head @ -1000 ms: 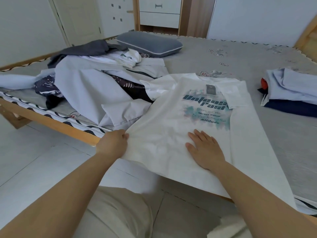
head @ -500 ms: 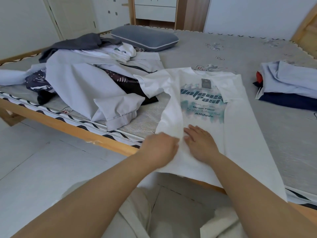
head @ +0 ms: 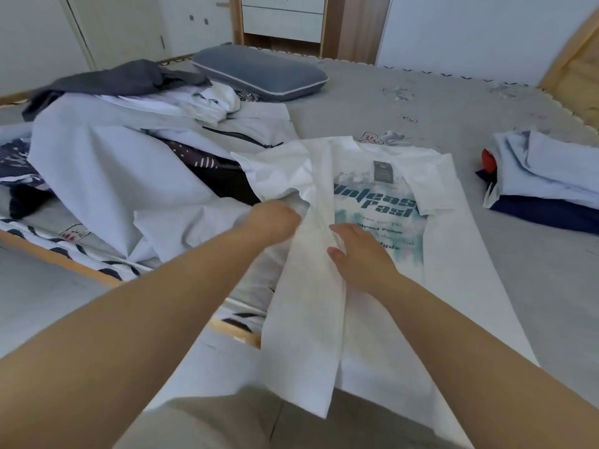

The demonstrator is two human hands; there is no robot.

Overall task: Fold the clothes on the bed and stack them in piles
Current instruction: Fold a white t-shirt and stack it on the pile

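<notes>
A: What are the hands doing?

B: The left hand (head: 275, 218) is curled round the left side of the white T-shirt (head: 372, 254), gripping the cloth just below the sleeve. The right hand (head: 359, 254) lies flat on the shirt, fingers straight, pressing beside the fold line, near the printed words.

A: And how does the shirt lie?

B: Spread on the bed (head: 453, 124), print up, collar away from the person. Its left side is folded in over the middle as a long strip, and the hem hangs over the wooden bed edge towards the person's legs. The right sleeve is folded in across the chest.

A: What is around it?

B: To the left, touching the shirt's loose sleeve, a jumbled heap of unfolded clothes (head: 113, 157): pale grey pieces, a dark patterned one, a dark grey one at the back. To the right, well apart, a small folded pile (head: 547, 186), light blue on top of navy, with something red showing at its left end. A grey-blue pillow (head: 259, 72) lies behind the heap.
</notes>
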